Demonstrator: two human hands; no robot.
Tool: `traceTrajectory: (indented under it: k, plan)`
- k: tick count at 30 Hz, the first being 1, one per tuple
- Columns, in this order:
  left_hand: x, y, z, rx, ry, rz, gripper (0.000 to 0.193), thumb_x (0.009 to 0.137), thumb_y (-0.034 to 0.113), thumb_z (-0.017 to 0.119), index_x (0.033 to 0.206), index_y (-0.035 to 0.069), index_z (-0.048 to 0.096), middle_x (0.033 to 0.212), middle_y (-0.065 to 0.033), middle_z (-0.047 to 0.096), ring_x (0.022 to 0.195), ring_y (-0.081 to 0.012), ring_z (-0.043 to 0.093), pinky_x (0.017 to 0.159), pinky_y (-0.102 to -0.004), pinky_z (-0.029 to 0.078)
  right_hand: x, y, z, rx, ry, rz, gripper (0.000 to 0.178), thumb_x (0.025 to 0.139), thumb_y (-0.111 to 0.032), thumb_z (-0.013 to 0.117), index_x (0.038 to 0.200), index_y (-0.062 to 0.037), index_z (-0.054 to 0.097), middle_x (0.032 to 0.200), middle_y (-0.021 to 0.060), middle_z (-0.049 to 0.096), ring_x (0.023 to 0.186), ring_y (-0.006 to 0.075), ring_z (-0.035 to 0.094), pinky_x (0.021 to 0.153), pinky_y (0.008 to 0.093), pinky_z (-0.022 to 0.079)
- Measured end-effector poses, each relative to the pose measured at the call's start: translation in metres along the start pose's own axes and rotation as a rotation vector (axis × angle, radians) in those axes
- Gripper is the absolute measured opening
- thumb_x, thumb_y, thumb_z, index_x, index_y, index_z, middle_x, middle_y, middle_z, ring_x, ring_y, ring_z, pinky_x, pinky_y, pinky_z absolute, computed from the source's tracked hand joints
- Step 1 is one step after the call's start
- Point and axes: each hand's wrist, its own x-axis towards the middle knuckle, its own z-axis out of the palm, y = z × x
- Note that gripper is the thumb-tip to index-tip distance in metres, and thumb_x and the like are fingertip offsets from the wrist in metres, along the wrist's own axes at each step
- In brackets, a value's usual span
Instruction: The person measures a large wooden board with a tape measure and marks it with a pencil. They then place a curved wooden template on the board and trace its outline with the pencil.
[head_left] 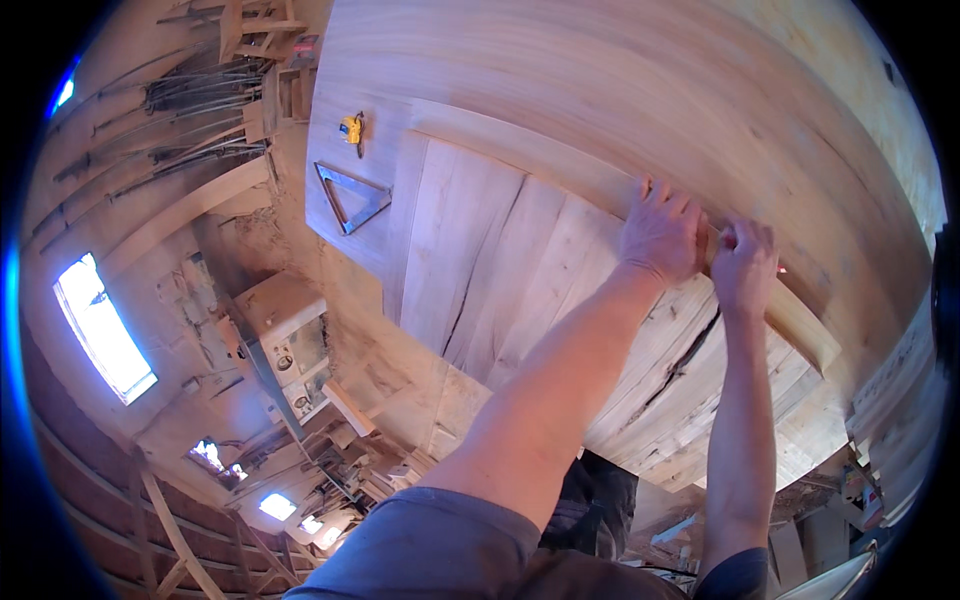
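Note:
A panel of pale wooden planks [480,250] with dark cracks lies on a large wooden tabletop [560,70]. Along the panel's far edge runs a long wooden strip [810,325]. My left hand [665,230] grips this strip, its fingers curled over the far side. Close beside it, my right hand [745,265] is closed at the strip. A small red tip shows at its right side, but what the fingers hold is hidden. Both forearms reach across the panel.
A triangular metal square [352,197] and a yellow tape measure [351,128] lie on the tabletop at the left. Beyond its left edge stand a white machine with dials [300,365] and a rack of clamps [205,100]. Workshop clutter fills the lower left.

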Motion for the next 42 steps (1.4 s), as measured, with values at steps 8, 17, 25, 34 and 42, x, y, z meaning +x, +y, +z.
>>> traceTrajectory:
  k: [8, 17, 25, 34, 42]
  plan:
    - [-0.002, -0.003, -0.003, -0.046, -0.031, -0.035, 0.014, 0.085, 0.018, 0.065, 0.086, 0.005, 0.069, 0.094, -0.0121, 0.065, 0.106, -0.0325, 0.056, 0.11, -0.0549, 0.033, -0.026, -0.013, 0.025, -0.11, 0.316, -0.087, 0.035, 0.081, -0.01, 0.067, 0.116, -0.0127, 0.068, 0.106, 0.0051, 0.069, 0.106, 0.029, 0.062, 0.092, 0.0425, 0.041]
    - [-0.013, -0.014, -0.023, -0.269, 0.044, -0.013, 0.016, 0.081, 0.007, 0.066, 0.097, 0.005, 0.068, 0.11, -0.0116, 0.066, 0.117, -0.0353, 0.054, 0.111, -0.0539, 0.034, -0.026, -0.018, 0.024, -0.129, 0.293, -0.114, 0.036, 0.07, -0.006, 0.069, 0.106, -0.0119, 0.066, 0.097, 0.0064, 0.066, 0.097, 0.0305, 0.06, 0.088, 0.0445, 0.043]
    - [-0.268, -0.133, -0.162, -0.007, 0.536, -0.974, 0.049, 0.097, 0.02, 0.058, 0.143, 0.006, 0.047, 0.145, -0.0169, 0.047, 0.126, -0.0279, 0.048, 0.107, -0.0425, 0.038, -0.024, -0.017, 0.024, -0.166, 0.313, -0.144, 0.042, 0.061, 0.007, 0.063, 0.1, -0.0102, 0.067, 0.092, 0.0052, 0.066, 0.093, 0.0285, 0.06, 0.083, 0.0423, 0.045]
    - [-0.382, -0.168, -0.178, -1.066, 0.808, -1.978, 0.044, 0.099, 0.035, 0.056, 0.134, 0.009, 0.054, 0.125, -0.0134, 0.061, 0.107, -0.0252, 0.06, 0.082, -0.0407, 0.048, -0.019, -0.022, 0.021, -0.117, 0.308, -0.145, 0.042, 0.062, 0.009, 0.061, 0.1, -0.0091, 0.067, 0.094, 0.0084, 0.065, 0.093, 0.0306, 0.061, 0.084, 0.0426, 0.047]
    - [-0.351, -0.156, -0.175, -1.012, 0.756, -1.883, 0.035, 0.098, 0.034, 0.059, 0.124, 0.01, 0.061, 0.11, -0.0069, 0.065, 0.092, -0.0224, 0.062, 0.077, -0.0425, 0.048, -0.02, -0.019, 0.023, -0.112, 0.297, -0.144, 0.042, 0.061, 0.01, 0.061, 0.099, -0.0078, 0.066, 0.096, 0.0094, 0.066, 0.093, 0.0328, 0.06, 0.085, 0.0439, 0.048]
